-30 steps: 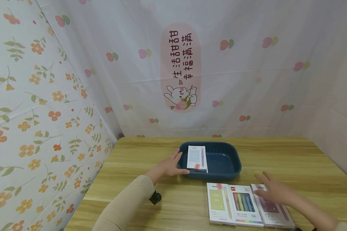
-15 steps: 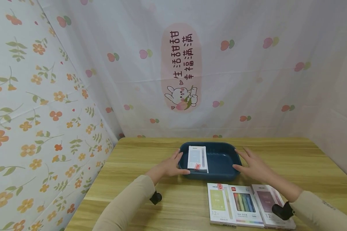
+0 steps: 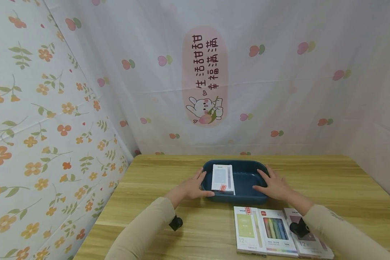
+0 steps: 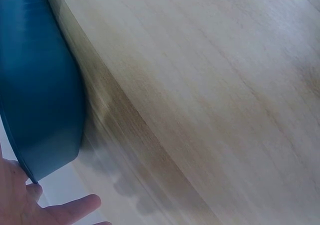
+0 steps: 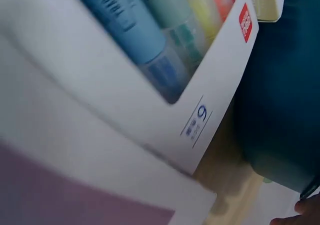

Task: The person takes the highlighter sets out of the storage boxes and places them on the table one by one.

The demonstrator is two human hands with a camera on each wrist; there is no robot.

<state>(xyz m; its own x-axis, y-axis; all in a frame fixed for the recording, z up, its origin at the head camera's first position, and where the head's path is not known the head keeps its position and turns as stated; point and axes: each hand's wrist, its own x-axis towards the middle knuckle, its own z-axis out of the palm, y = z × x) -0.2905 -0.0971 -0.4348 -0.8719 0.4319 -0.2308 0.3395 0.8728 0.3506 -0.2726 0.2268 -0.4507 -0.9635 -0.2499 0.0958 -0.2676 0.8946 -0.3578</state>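
Observation:
A dark blue plastic basin stands on the table. Inside it, at the left end, lies a white box with a pale blue panel. My left hand rests at the basin's left end, fingers spread and thumb along the near rim. At the opposite end my right hand touches the rim, its fingertips reaching over the inside. In the left wrist view, some of the left fingers extend straight beside the basin wall. Only a few right fingertips show in the right wrist view.
In front of the basin lie a box with a yellow-green panel, a windowed box of highlighters and a purple-panelled box, side by side. Patterned cloth hangs behind the wooden table.
My right hand has moved left and away from me, from above the purple-panelled box to the basin's right end. The left hand stays at the left rim.

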